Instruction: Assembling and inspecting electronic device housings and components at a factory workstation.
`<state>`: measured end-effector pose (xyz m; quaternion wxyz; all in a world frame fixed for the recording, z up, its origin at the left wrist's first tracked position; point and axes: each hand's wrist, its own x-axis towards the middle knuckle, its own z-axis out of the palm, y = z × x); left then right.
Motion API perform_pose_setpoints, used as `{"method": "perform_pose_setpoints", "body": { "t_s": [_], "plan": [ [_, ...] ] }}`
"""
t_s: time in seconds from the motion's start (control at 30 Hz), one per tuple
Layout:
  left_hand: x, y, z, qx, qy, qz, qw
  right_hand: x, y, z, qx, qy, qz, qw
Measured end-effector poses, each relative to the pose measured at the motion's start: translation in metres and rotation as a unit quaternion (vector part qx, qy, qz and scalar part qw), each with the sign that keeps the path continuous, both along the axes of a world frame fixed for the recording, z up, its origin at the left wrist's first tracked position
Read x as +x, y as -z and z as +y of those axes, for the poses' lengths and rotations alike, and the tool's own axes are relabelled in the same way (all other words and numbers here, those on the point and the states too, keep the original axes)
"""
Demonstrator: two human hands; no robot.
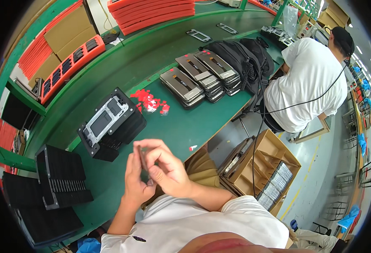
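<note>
Between my two hands, above the near edge of the green bench, is a thin flat brownish panel point(143, 158), tilted up and seen almost edge-on. My left hand point(136, 183) supports it from the left with straight fingers along its side. The curled fingers and thumb of my right hand point(167, 172) grip it from the right. Much of the panel is hidden by the fingers. Just beyond my hands stands a black block-shaped fixture point(124, 126) with a silver metal frame point(106, 117) on its top.
Red scraps point(149, 102) lie beyond the fixture, beside stacks of grey-brown panels point(181, 87). Black backpacks point(246, 59) sit farther right. Black slotted racks point(65, 177) stand at left. A divided cardboard box point(274, 168) is right of the bench; a co-worker point(305, 86) sits beyond.
</note>
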<state>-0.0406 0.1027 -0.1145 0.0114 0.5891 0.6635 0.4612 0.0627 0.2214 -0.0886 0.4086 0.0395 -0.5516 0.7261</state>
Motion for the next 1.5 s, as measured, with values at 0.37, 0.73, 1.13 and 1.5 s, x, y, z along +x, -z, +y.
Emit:
{"method": "perform_pose_setpoints", "body": {
  "t_s": [0.37, 0.73, 1.13, 1.5],
  "plan": [
    [-0.008, 0.04, -0.024, 0.008, -0.055, -0.027, 0.998, -0.002, 0.011, -0.014, -0.068, -0.144, -0.023, 0.987],
    [-0.035, -0.007, -0.038, -0.024, -0.103, -0.342, 0.934, -0.074, -0.021, 0.118, 0.064, -0.226, -0.162, 0.958],
    [-0.023, -0.03, -0.014, 0.126, -0.03, -0.547, 0.827, -0.111, 0.008, 0.145, 0.477, 0.283, -0.391, 0.735],
    [-0.052, -0.071, -0.028, 0.231, -0.019, -0.485, 0.844, -0.11, -0.087, 0.073, 0.198, -0.498, -0.147, 0.832]
  ]
}}
